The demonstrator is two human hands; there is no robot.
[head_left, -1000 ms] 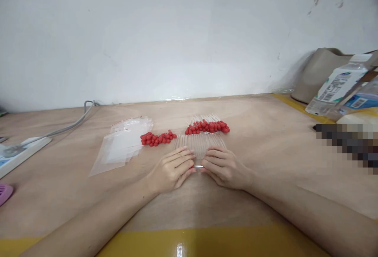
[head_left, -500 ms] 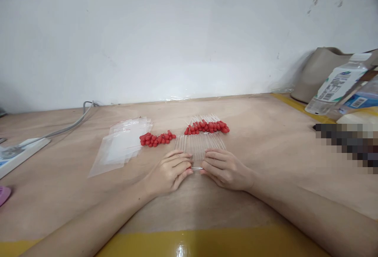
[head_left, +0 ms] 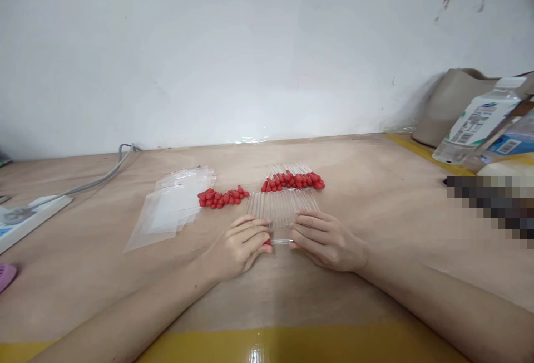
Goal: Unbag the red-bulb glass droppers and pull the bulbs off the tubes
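Note:
Between my fingertips lies a slim clear tube, level and close above the table. A red rubber bulb shows at its left end, pinched by my left hand. My right hand is closed on the tube's right end. Just beyond my fingers, several clear glass tubes lie side by side in a row. Behind them is a heap of droppers, red bulbs toward me and clear stems pointing to the wall. Loose red bulbs form a pile to the left of the row.
Clear zip bags lie overlapped on the left. A white power strip with a grey cable sits at far left, near a pink object. At right stand a plastic bottle and a grey-brown container.
My right hand has shifted slightly right, so more of the tube shows between my hands. The red bulb is now visible at my left fingertips.

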